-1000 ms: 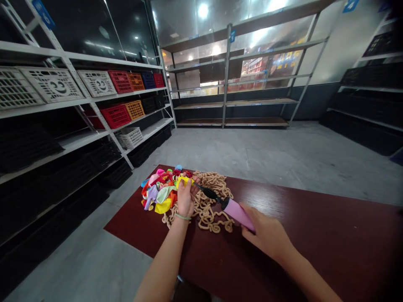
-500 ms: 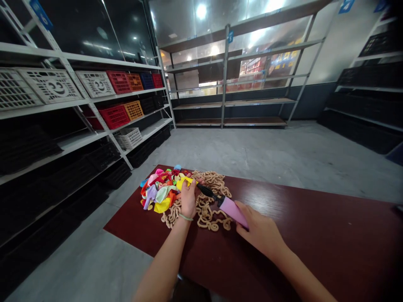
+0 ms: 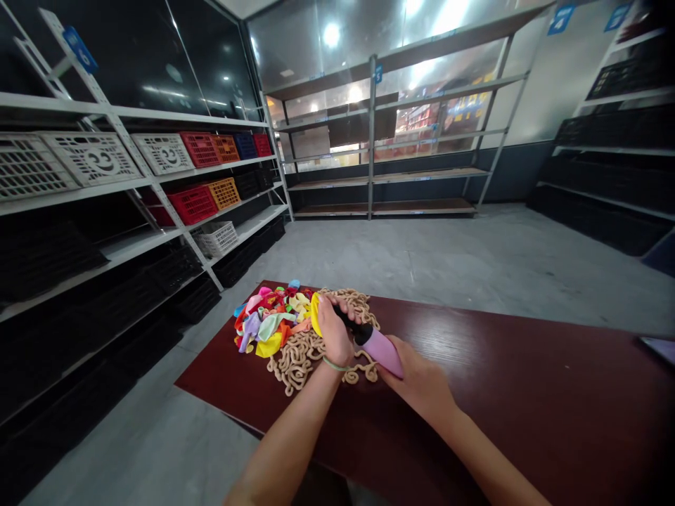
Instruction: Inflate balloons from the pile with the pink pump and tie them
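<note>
A pink and black balloon pump [image 3: 383,353] slants over the table, and my right hand [image 3: 422,379] is wrapped round its pink barrel. My left hand [image 3: 337,334] is closed at the pump's black front end, with a yellow balloon [image 3: 316,314] showing beside its thumb. The nozzle tip and the balloon's neck are hidden by my left hand. Under and around the hands lie tan, twisted long balloons [image 3: 295,358] in a tangled heap. To their left is a pile of colourful flat balloons [image 3: 271,320].
The dark red table [image 3: 474,393] extends to the right, where a flat device [image 3: 658,347] lies at its edge. Shelving with white, red and orange crates [image 3: 196,204] stands on the left. A metal rack [image 3: 371,140] is across the grey floor [image 3: 411,256].
My left hand has slid along the pump toward my right hand and now covers more of its black part. The yellow balloon has moved with it. The view has shifted slightly.
</note>
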A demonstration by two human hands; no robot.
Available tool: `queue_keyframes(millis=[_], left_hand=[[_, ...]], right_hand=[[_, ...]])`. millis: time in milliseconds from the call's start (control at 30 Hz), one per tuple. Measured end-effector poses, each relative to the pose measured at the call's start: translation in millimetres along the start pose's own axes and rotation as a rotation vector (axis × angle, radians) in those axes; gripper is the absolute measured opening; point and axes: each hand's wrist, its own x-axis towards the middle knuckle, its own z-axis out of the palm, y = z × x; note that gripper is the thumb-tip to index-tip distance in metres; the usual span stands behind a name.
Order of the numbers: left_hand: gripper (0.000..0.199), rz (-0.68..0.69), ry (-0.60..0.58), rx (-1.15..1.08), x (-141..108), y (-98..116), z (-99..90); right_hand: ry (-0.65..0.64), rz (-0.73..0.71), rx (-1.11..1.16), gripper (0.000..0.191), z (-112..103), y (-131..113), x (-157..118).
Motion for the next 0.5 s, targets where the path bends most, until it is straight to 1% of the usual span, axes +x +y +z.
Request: queue_keyframes(millis=[67, 133, 200, 267, 333, 367, 433, 500], left_hand=[[0.038, 0.024, 0.013, 0.039, 6.5, 2.9, 4.4], [0.04, 0.03, 0.049, 0.065, 21.4, 14.9, 4.3], [0.042, 0.047, 0.105, 0.072, 39.6, 36.1, 1.0], [0.042, 0.119, 0.145, 0.088, 54.8, 61.0, -3.4], [0.04, 0.171, 0.153, 0.091, 62.7, 80.7, -6.3], [0.038, 0.189, 0.153, 0.093, 63.4, 86.4, -6.6], [0.035, 0.196, 0.151, 0.101, 59.4, 87.2, -3.9], [0.033, 0.176, 0.132, 0.115, 49.9, 75.7, 3.2]], right_hand=[[-0.02, -0.008, 0.023, 0.046, -2.2, 3.9, 0.0], [-0.041, -0.026, 0.043, 0.047, -4.3, 9.3, 0.8], [-0.048, -0.061, 0.052, 0.048, -6.5, 14.8, 2.5], [-0.044, -0.101, 0.049, 0.049, -8.6, 18.8, 4.5], [-0.027, -0.129, 0.041, 0.05, -9.4, 20.0, 5.5], [-0.02, -0.137, 0.033, 0.05, -9.2, 19.5, 5.4], [-0.001, -0.14, 0.019, 0.049, -7.4, 16.7, 3.9], [0.023, -0.117, 0.017, 0.047, -4.8, 13.0, 1.4]])
